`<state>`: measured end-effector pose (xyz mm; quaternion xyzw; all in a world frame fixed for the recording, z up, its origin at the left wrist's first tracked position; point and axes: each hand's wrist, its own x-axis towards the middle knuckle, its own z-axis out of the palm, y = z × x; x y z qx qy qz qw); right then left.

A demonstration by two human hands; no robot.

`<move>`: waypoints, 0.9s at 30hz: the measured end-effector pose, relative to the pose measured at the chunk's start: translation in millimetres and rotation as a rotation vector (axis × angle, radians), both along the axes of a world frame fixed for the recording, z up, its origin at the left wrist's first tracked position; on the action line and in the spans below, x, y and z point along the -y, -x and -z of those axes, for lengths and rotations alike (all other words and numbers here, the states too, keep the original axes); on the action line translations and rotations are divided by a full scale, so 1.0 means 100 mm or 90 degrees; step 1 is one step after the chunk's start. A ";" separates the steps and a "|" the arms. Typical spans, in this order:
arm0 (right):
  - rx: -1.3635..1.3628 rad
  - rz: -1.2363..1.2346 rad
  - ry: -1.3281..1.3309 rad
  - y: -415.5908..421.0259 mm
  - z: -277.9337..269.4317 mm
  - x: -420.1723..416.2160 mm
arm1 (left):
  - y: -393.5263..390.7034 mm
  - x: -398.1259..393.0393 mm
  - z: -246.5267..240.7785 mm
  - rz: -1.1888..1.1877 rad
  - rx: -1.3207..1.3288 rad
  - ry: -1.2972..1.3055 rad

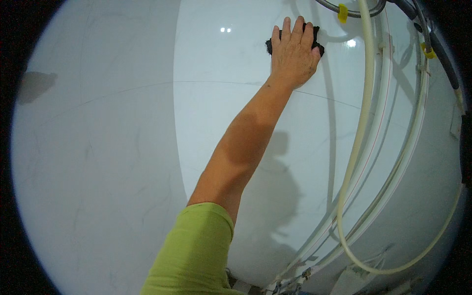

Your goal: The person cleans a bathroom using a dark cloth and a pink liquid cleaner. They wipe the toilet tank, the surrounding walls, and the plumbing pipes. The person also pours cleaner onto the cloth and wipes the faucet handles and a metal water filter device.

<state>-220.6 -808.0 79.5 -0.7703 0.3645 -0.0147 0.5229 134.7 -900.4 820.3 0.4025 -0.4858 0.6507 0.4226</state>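
Observation:
My left hand [296, 55] lies with its back toward me and presses a black cloth [269, 47] against a glossy white tiled wall [221, 129]. Bits of the cloth stick out around the fingers and beside the thumb; the rest is hidden under the palm. The arm reaches up from the bottom of the view in a lime-green sleeve [195, 250]. Just below the wrist, a thin tile joint [328, 97] crosses the wall. My right hand is out of view.
Right of the hand, a cream hose [363, 107] hangs in a long loop before white pipes [378, 114] with red lines. A braided metal hose [329, 5] with a yellow tag [342, 13] curves at the top. Dark foam-like tubing [444, 59] runs along the right edge.

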 end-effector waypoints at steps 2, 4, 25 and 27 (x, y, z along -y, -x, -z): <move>0.001 -0.012 0.004 -0.02 0.02 -0.02 | -0.01 0.00 0.08 0.016 -0.021 -0.007; 0.002 -0.015 0.012 0.02 0.07 -0.03 | 0.03 0.01 0.36 0.011 -0.041 -0.047; -0.022 -0.024 0.019 0.10 -0.12 -0.29 | -0.37 -0.20 0.56 -0.047 -0.137 -0.077; -0.025 -0.022 -0.005 -0.05 -0.53 -0.17 | -0.33 -0.16 0.60 -0.031 -0.131 -0.101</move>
